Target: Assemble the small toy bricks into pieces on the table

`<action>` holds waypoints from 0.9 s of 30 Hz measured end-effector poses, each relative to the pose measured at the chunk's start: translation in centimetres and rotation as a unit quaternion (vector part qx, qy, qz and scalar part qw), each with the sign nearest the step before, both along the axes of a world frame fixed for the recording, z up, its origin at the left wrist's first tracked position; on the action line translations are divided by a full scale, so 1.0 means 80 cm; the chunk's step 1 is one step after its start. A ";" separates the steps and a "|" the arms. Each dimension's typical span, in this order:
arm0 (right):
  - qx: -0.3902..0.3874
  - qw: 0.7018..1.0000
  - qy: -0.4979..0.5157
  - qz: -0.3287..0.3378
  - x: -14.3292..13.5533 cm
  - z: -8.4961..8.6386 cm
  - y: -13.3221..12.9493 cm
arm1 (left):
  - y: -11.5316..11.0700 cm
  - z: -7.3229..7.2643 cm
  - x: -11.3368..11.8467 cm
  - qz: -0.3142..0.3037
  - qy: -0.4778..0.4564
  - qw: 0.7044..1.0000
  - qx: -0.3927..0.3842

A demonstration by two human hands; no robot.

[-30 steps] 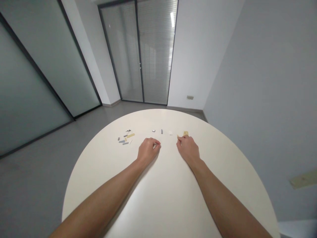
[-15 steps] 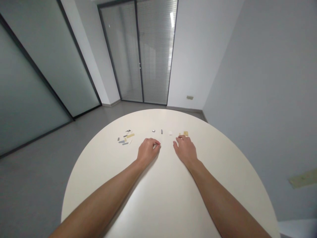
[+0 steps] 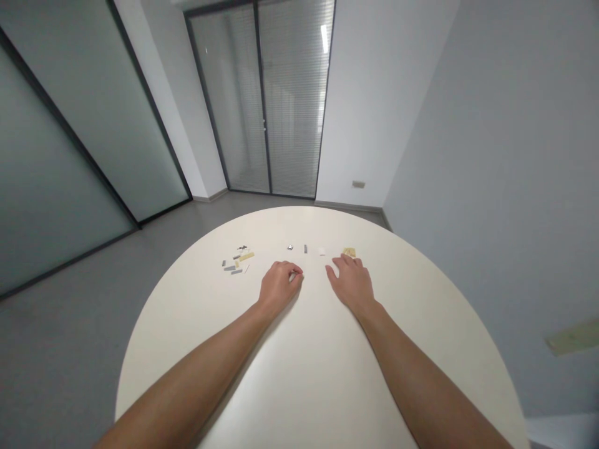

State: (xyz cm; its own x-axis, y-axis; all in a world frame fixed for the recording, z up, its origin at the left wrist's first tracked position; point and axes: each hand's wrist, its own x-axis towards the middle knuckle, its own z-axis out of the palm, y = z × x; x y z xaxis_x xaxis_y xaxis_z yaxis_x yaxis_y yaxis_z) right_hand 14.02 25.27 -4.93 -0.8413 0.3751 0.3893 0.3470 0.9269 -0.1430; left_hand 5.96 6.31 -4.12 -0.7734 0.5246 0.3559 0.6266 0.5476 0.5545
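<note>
My left hand (image 3: 281, 282) rests on the white round table (image 3: 299, 374) with thumb and fingertips pinched together; whatever is between them is too small to make out. Fingers apart, my right hand (image 3: 350, 279) lies to its right, its fingertips just below the yellow pieces (image 3: 349, 252). Beyond and between the hands are a white piece (image 3: 322, 252), a small grey block (image 3: 306, 249) and a small shiny metallic piece (image 3: 290, 247).
Left of my left hand lies a loose group of small parts: a yellow strip (image 3: 246, 256), a blue-grey strip (image 3: 229, 268), a grey strip (image 3: 236, 272) and tiny dark pieces (image 3: 242, 247). The table's curved far edge lies behind them.
A small yellow piece near my right fingertips has shifted right, up against the larger yellow piece. My right thumb has moved slightly outward. My left hand has stayed still.
</note>
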 end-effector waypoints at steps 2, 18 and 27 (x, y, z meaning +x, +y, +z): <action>-0.001 1.000 0.005 -0.002 0.000 -0.001 0.000 | 0.000 0.001 0.000 0.000 -0.001 1.000 -0.002; 0.020 1.000 0.001 -0.008 0.001 -0.003 0.000 | 0.000 -0.001 -0.001 0.011 0.001 1.000 0.002; -0.005 1.000 -0.024 0.017 0.002 0.003 -0.003 | -0.014 0.003 -0.018 0.063 0.061 0.995 -0.042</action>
State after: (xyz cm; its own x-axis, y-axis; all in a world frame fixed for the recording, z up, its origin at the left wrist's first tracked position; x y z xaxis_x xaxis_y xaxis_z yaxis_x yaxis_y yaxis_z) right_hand 14.19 25.03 -4.73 -0.8716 0.3495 0.3439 0.3219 0.9369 -0.1363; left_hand 4.51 5.15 -3.90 -0.7883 0.4585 0.4103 0.6102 0.6677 0.4263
